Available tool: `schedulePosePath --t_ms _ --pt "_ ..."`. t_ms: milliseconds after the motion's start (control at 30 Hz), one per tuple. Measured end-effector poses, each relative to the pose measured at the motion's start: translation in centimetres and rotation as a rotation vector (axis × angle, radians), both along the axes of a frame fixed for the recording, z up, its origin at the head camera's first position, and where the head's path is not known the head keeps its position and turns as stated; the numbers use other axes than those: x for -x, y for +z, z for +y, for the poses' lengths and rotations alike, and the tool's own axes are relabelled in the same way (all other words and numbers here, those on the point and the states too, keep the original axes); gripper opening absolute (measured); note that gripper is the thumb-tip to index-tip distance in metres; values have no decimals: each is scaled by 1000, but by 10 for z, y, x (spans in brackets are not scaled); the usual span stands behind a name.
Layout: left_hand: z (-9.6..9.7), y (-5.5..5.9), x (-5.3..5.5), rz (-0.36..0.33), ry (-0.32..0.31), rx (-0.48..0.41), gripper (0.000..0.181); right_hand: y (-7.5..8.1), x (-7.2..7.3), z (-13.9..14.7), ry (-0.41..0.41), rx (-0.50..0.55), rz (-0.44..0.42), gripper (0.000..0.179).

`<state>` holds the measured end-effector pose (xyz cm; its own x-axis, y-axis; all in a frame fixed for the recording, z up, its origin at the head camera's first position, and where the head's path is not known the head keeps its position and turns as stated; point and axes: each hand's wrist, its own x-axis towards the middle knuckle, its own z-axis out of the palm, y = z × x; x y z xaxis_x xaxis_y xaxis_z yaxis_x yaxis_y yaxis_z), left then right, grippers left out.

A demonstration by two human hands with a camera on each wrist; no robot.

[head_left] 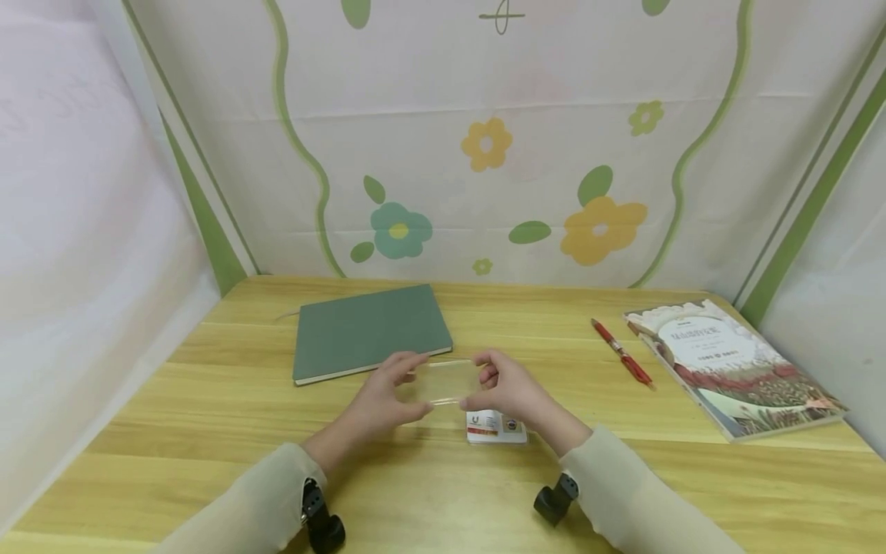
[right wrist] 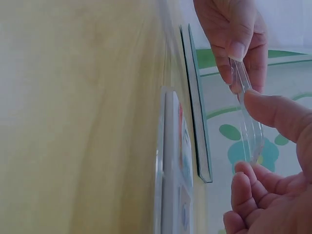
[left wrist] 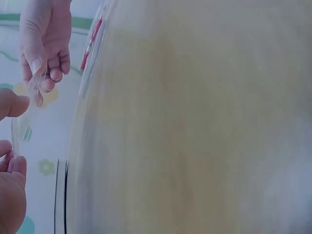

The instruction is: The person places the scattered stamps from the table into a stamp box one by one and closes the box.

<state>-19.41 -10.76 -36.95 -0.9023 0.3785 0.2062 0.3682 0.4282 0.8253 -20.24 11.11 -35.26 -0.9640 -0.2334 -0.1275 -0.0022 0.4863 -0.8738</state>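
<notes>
Both hands hold a clear plastic lid, shallow and rectangular, above the table in the head view. My left hand pinches its left end between thumb and fingers. At the opposite end, the thumb and fingers of my right hand grip it. The right wrist view shows the lid's thin raised edges nearly side-on. Below the right hand lies a small stack of printed cards, partly covered by that hand. A clear rim runs along the stack's base in the right wrist view.
A dark green notebook lies just beyond the left hand. To the right are a red pen and a book with an illustrated cover. A flower-patterned curtain stands behind the wooden table.
</notes>
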Motion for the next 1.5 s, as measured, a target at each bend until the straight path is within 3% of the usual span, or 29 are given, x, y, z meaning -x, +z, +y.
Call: schedulePosePath --t_ms 167,467,733,1133,1500 --pt "9 -1 -2 56 -60 -52 64 0 -8 10 -29 -17 31 68" --pt "24 -2 -11 21 -75 -88 62 -1 -26 25 -89 -57 62 64" --pt "34 -2 -17 -4 -108 -80 64 -4 -39 37 -90 -89 116 65" --pt "51 -10 -21 -72 -88 43 69 -12 -50 48 -110 -79 61 68" --pt "56 -15 -19 -56 -109 126 67 -19 -49 48 -145 -157 3 66"
